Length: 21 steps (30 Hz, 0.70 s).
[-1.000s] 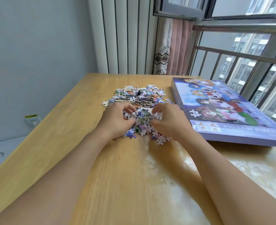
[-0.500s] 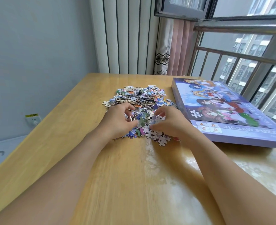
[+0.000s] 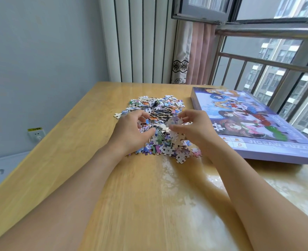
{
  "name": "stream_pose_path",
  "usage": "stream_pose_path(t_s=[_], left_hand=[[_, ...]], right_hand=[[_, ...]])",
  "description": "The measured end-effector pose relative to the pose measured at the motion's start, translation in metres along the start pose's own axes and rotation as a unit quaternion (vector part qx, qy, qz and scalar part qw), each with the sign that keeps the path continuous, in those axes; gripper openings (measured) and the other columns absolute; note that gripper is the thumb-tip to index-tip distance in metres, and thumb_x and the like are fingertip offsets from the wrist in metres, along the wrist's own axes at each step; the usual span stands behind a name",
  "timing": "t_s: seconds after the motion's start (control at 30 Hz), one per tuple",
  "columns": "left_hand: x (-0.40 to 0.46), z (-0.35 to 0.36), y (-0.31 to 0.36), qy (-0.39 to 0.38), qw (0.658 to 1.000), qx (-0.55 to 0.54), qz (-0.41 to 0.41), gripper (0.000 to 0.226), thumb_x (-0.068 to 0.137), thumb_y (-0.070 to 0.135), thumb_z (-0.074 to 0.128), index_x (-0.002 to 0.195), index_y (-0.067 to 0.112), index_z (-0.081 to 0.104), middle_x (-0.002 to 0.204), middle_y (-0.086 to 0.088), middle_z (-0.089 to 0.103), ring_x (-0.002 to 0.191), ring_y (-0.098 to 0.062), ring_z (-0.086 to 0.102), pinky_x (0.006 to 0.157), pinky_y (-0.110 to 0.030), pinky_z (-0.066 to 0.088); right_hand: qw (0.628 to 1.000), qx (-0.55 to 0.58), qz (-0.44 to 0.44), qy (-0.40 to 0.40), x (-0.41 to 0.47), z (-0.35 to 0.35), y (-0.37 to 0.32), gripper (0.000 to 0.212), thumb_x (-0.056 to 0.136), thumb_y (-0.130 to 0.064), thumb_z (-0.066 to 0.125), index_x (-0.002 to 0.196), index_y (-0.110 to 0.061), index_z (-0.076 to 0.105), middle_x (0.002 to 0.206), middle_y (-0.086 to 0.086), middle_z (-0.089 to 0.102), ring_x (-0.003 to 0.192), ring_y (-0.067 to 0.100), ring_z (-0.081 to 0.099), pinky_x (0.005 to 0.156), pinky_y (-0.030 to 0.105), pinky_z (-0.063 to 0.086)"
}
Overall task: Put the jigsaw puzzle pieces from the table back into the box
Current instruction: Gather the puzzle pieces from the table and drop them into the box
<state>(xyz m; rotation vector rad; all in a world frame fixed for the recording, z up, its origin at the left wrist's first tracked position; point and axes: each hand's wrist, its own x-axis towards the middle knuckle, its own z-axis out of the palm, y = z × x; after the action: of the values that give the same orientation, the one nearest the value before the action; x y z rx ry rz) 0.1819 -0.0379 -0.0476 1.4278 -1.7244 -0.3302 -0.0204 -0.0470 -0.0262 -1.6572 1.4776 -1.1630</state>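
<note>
Loose heap of small multicoloured cardboard jigsaw puzzle pieces (image 3: pixel 158 113), lying mid-table on a pale yellow-brown wooden table (image 3: pixel 73 142), thickest at the far side and spilling into a looser scatter toward the viewer. One stray white-backed piece (image 3: pixel 117 115) lying apart at the heap's left edge. Left hand (image 3: pixel 131 132) curled into the near left side of the heap, thumb and fingers closed round a clump of pieces. Right hand (image 3: pixel 193 129) facing it from the right, fingertips pinching a pale cluster of pieces lifted just above the heap. Just to the right, a flat lilac cardboard puzzle box (image 3: pixel 258 124) with a cartoon picture and the words JIGSAW PUZZLE on top, apparently closed with lid on; no open compartment visible. Beyond, a white ribbed radiator panel (image 3: pixel 140 38), a pink curtain (image 3: pixel 198 51), a metal window railing (image 3: pixel 269 60) and a white wall socket (image 3: pixel 36 133) low on the left wall. Likely step: gathering a double handful. Best done by cupping both palms low against the tabletop and scooping inward so pieces stack between the hands, not by pinching from above, where thin pieces slip out. Squeeze gently to avoid bending tabs. Box probably needs opening first, so worth keeping the load small enough for one hand or setting it down. Stray left piece easy to miss; sweep it in last.
</note>
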Motion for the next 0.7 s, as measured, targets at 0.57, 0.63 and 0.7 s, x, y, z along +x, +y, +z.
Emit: stream_pose_path(t_s=[0.57, 0.63, 0.7], left_hand=[[-0.007, 0.016, 0.025, -0.033, 0.978, -0.205, -0.033, 0.052, 0.072, 0.028, 0.089, 0.117, 0.021, 0.066, 0.096, 0.006, 0.07, 0.064, -0.01, 0.068, 0.067, -0.031, 0.061], [-0.007, 0.018, 0.025, -0.045, 0.967, -0.245, -0.056, 0.051, 0.074, 0.018, 0.087, 0.12, 0.016, 0.065, 0.097, 0.0, 0.068, 0.065, -0.011, 0.069, 0.068, -0.032, 0.062], [-0.006, 0.02, 0.023, -0.05, 0.955, -0.283, -0.08, 0.052, 0.075, 0.01, 0.086, 0.122, 0.011, 0.064, 0.097, -0.005, 0.067, 0.067, -0.011, 0.069, 0.069, -0.03, 0.061]], right_hand=[[0.851, 0.475, 0.218, -0.055, -0.001, 0.015, -0.002, 0.008, 0.092, -0.006, 0.069, 0.097, -0.008, 0.063, 0.093, 0.003, 0.067, 0.083, 0.019, 0.064, 0.066, 0.026, 0.054], [0.842, 0.485, 0.226, -0.071, 0.001, 0.016, -0.002, 0.016, 0.093, -0.008, 0.068, 0.108, -0.006, 0.063, 0.096, 0.005, 0.066, 0.083, 0.02, 0.065, 0.06, 0.024, 0.056], [0.844, 0.478, 0.231, -0.077, 0.002, 0.018, 0.001, 0.03, 0.091, -0.009, 0.07, 0.119, -0.005, 0.06, 0.101, 0.007, 0.065, 0.089, 0.02, 0.065, 0.06, 0.025, 0.057]])
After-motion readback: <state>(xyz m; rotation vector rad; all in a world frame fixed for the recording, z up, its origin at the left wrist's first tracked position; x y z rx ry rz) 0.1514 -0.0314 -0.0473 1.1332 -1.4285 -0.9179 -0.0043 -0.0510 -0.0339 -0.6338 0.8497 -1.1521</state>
